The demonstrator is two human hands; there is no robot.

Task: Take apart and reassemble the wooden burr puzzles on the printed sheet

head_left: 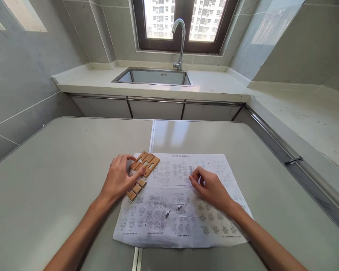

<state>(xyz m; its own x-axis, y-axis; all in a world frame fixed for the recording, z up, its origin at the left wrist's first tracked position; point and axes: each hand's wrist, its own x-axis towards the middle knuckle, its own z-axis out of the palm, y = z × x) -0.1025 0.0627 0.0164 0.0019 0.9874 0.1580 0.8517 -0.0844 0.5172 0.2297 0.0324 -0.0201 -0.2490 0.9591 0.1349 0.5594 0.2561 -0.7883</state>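
Observation:
Several flat wooden pieces (151,165) with slots and small dark marks lie side by side at the upper left of a printed paper sheet (180,233). Their lower ends show as small separate blocks. My left hand (120,175) is closed over their left side, its thumb on top and its index finger at the upper edge; the palm hides part of them. Over the right half of the sheet is my right hand (207,184), fingers curled in with nothing visible in them. The sheet carries rows of small line drawings and has two small tears near its middle.
A pale table (81,150) with a seam down its middle lies under the paper. Beyond it are a white counter (211,79), a sink (158,75) and a curved faucet (182,41) below a window. A metal rail (271,130) runs along the right-hand counter.

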